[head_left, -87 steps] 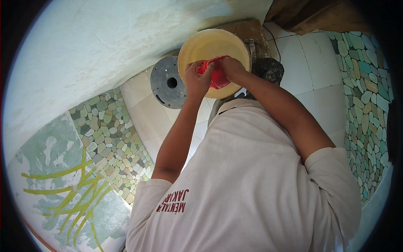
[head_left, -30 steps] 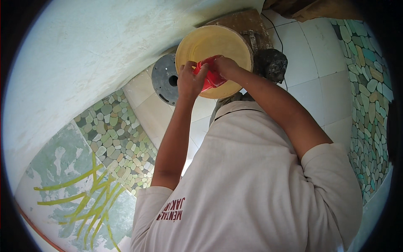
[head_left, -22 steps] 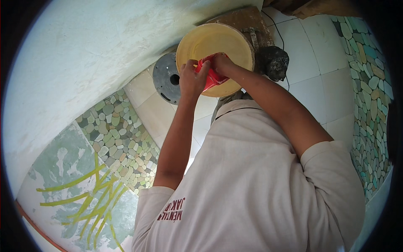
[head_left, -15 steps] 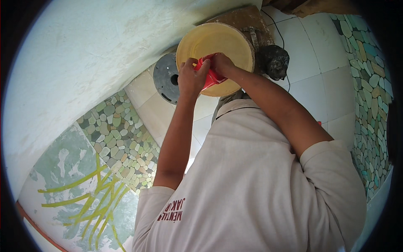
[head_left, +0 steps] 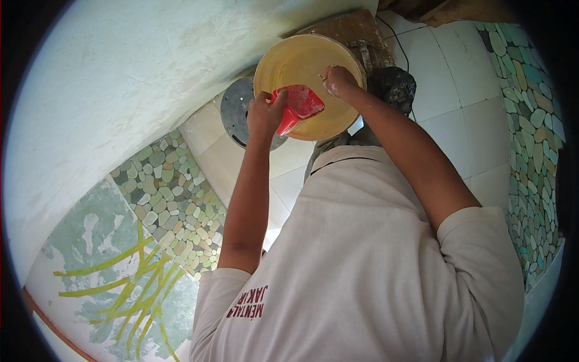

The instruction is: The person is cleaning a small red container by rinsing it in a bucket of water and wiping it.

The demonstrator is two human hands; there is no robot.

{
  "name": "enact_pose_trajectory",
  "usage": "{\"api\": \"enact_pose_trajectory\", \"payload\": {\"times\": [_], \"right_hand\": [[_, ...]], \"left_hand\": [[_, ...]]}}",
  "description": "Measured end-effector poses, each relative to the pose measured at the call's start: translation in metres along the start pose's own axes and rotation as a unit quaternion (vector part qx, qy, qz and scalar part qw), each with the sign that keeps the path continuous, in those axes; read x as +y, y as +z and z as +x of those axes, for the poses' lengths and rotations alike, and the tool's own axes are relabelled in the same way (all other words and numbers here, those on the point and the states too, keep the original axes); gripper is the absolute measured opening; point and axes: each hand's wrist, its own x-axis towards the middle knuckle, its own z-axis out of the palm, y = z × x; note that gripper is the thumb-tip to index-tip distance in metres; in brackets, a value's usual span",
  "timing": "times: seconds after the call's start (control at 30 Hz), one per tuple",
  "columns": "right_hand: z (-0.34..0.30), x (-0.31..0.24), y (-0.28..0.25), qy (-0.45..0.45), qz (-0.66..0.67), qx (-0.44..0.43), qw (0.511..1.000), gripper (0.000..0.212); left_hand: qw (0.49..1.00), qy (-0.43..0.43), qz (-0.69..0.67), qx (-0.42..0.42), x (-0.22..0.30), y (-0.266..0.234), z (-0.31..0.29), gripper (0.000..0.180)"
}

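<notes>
My left hand (head_left: 265, 116) is closed on the side of a red plastic dipper (head_left: 304, 102), which has a squarish mouth and whitish smears. The dipper is tilted over the near left part of a round yellow tub (head_left: 338, 123); pale liquid seems to lie in the tub. My right hand (head_left: 341, 82) is closed above the tub's right side, apart from the dipper. Whitish residue marks its fingers. A small pale bit shows at the fingertips, too small to name.
Left of the tub lies a dark grey disc (head_left: 236, 108) with holes. Behind it are a brown board (head_left: 338, 25) and a hammer (head_left: 363, 53). A black lumpy bundle (head_left: 392, 87) sits at the right, near a thin cable (head_left: 405, 51). A pale wall (head_left: 151, 66) rises on the left.
My right hand has left the dipper and moved right over the tub. My left hand still holds the dipper, whose mouth now shows, and has shifted slightly left and nearer.
</notes>
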Motion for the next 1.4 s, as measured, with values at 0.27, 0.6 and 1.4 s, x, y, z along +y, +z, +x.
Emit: {"api": "enact_pose_trajectory", "payload": {"times": [0.27,0.6,1.4], "right_hand": [[0.006,0.028,0.014,-0.024,0.064,-0.021,0.997,0.022],[0.005,0.021,0.012,0.171,0.479,-0.172,0.844,0.011],[-0.034,-0.067,-0.01,-0.146,-0.088,-0.14,0.975,0.019]], "left_hand": [[1.0,0.005,0.02,-0.018,-0.001,0.002,-0.008,0.058],[0.998,0.023,-0.063,-0.005,-0.021,0.009,-0.009,0.052],[0.98,0.13,-0.131,0.071,-0.009,-0.007,-0.032,0.033]]}}
